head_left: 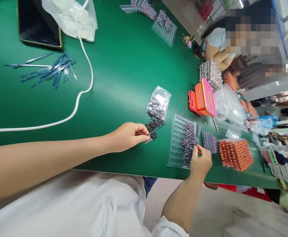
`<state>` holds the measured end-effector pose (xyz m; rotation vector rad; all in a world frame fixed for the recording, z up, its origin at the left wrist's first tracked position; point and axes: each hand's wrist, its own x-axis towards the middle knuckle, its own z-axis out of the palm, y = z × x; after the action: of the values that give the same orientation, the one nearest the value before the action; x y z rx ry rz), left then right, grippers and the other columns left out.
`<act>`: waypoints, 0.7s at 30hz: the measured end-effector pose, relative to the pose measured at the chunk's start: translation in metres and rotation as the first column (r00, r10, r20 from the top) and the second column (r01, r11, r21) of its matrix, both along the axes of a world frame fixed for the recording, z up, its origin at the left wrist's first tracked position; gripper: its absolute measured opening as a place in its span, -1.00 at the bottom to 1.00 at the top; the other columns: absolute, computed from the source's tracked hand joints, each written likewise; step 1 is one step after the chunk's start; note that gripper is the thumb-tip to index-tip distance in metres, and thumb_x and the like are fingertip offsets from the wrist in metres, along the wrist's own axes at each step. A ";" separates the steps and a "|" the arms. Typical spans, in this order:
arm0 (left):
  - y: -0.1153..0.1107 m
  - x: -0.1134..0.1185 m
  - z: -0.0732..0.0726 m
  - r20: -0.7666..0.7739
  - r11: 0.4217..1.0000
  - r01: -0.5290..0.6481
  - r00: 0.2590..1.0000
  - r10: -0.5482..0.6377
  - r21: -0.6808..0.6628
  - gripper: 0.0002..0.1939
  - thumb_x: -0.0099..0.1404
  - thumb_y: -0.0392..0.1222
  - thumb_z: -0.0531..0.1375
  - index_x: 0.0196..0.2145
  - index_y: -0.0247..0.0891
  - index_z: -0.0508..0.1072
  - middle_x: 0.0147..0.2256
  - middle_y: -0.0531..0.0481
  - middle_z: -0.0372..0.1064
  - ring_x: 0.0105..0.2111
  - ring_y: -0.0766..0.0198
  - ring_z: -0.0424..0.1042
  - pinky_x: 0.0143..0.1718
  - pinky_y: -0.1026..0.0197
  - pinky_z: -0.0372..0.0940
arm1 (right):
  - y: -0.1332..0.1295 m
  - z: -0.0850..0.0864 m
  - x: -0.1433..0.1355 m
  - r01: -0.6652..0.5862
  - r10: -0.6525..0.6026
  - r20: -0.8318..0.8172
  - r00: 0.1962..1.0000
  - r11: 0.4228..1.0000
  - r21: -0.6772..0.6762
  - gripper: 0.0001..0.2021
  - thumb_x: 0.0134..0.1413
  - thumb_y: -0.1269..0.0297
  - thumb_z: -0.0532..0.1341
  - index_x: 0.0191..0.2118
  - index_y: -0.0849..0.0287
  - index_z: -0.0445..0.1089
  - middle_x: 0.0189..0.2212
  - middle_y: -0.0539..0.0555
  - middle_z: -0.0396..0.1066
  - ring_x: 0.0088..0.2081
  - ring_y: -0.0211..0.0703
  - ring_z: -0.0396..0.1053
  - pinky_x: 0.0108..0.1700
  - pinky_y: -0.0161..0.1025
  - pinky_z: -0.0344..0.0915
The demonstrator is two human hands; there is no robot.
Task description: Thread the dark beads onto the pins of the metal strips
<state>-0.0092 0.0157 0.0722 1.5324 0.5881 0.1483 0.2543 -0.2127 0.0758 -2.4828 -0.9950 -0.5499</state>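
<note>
My left hand (134, 134) pinches a thin dark strip (156, 130) beside a pile of small black beads (153, 124) on the green table. Just behind the pile lies a clear plastic bag (158, 102) with dark beads inside. A clear compartment tray (177, 141) rests to the right, with many thin pink and dark pieces (188, 138) heaped on its right part. At the tray's right edge my right hand (201, 158) has its thumb and finger pressed together; whatever is between them is too small to make out.
Right of the tray are a bundle of purple pieces (210, 142), an orange stack (235, 154) and a red-pink basket (205, 98). A white cable (78, 98), blue strips (52, 69), a tablet (39, 24) and a plastic bag (72, 16) lie left. People sit beyond.
</note>
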 end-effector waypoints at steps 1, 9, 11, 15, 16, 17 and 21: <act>0.001 0.000 0.000 0.001 1.000 -0.018 1.000 0.018 -0.004 -0.77 0.25 -0.01 0.22 -0.33 -0.24 0.50 -0.33 0.02 0.57 -0.29 0.22 0.50 -0.23 0.23 0.30 | 0.002 0.000 -0.009 0.003 -0.003 0.018 1.000 1.000 0.011 -0.73 0.18 0.11 0.21 -0.22 0.20 0.55 -0.33 0.21 0.48 -0.31 -0.04 0.40 -0.17 -0.10 0.29; 0.002 0.001 -0.002 0.027 0.997 -0.079 0.996 0.080 -0.017 -0.80 0.24 -0.06 0.24 -0.34 -0.26 0.51 -0.35 0.02 0.56 -0.30 0.23 0.50 -0.22 0.23 0.31 | 0.043 -0.016 -0.115 -0.387 0.396 -0.183 0.900 0.918 0.082 -0.84 0.24 0.32 0.18 -0.14 0.15 0.49 -0.26 0.11 0.50 -0.21 -0.16 0.45 -0.16 -0.20 0.38; 0.002 0.001 -0.002 0.029 0.996 -0.088 0.996 0.088 -0.011 -0.80 0.24 -0.06 0.23 -0.35 -0.26 0.51 -0.36 0.02 0.55 -0.30 0.23 0.50 -0.22 0.23 0.31 | 0.054 -0.024 -0.131 -0.415 0.421 -0.265 0.867 0.906 0.084 -0.83 0.26 0.34 0.15 -0.14 0.16 0.48 -0.27 0.11 0.48 -0.22 -0.20 0.44 -0.18 -0.22 0.39; 0.002 0.001 -0.002 0.024 0.996 -0.094 0.995 0.093 0.006 -0.80 0.24 -0.07 0.23 -0.34 -0.27 0.50 -0.37 0.01 0.55 -0.31 0.22 0.49 -0.24 0.22 0.31 | 0.063 -0.036 -0.140 -0.371 0.378 -0.295 0.878 0.925 0.079 -0.81 0.27 0.34 0.12 -0.13 0.18 0.48 -0.27 0.12 0.46 -0.22 -0.20 0.42 -0.19 -0.22 0.40; 0.002 0.001 -0.001 0.025 0.996 -0.091 0.996 0.091 0.009 -0.80 0.24 -0.07 0.23 -0.34 -0.27 0.50 -0.36 0.01 0.55 -0.31 0.22 0.49 -0.24 0.22 0.31 | 0.063 -0.037 -0.140 -0.363 0.369 -0.288 0.884 0.929 0.075 -0.80 0.27 0.34 0.12 -0.12 0.18 0.49 -0.27 0.12 0.46 -0.21 -0.20 0.42 -0.19 -0.22 0.40; 0.002 0.000 -0.001 0.026 0.996 -0.087 0.996 0.086 0.013 -0.80 0.25 -0.06 0.22 -0.34 -0.27 0.50 -0.36 0.01 0.55 -0.31 0.22 0.49 -0.25 0.22 0.31 | 0.063 -0.038 -0.139 -0.363 0.367 -0.278 0.888 0.929 0.068 -0.80 0.27 0.34 0.13 -0.11 0.18 0.49 -0.27 0.12 0.45 -0.21 -0.19 0.42 -0.18 -0.21 0.40; 0.002 0.000 0.000 0.027 0.996 -0.079 0.997 0.078 0.036 -0.78 0.25 -0.05 0.21 -0.35 -0.26 0.50 -0.38 0.02 0.55 -0.34 0.22 0.49 -0.28 0.23 0.31 | 0.062 -0.038 -0.136 -0.415 0.405 -0.225 0.886 0.910 0.004 -0.78 0.28 0.35 0.13 -0.07 0.16 0.49 -0.25 0.12 0.44 -0.21 -0.19 0.42 -0.16 -0.19 0.40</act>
<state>-0.0092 0.0181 0.0722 1.5416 0.6288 0.2402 0.1183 -0.1505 0.0374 -2.2084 -1.3978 -0.1132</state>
